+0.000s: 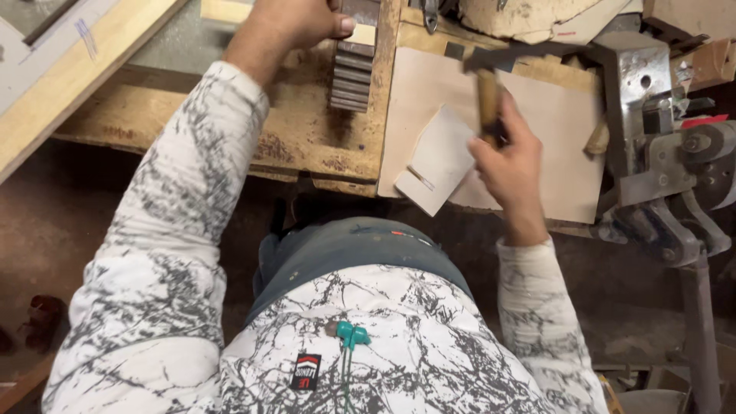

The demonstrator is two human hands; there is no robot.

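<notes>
While the head camera is looking straight down over the person's chest, the right hand [510, 165] is closing firmly around the wooden handle of a hammer [488, 96], whose dark metal head is pointing across the top of the bench. The hammer is sitting above a pale flat sheet [552, 138] that is lying on the worn wooden workbench [307, 130]; whether the head is touching the sheet cannot be told. A small pale offcut [438, 161] is lying on the sheet's near-left corner, just beside the right hand. The left hand [295, 19] is reaching to the far edge of the bench, its thumb pressing on a small pale block [362, 34] at the top of a stack of dark strips [351, 80]; the fingers are hidden, so that grip cannot be judged fully. A metal machine [667, 161] is standing at the bench's right end.
</notes>
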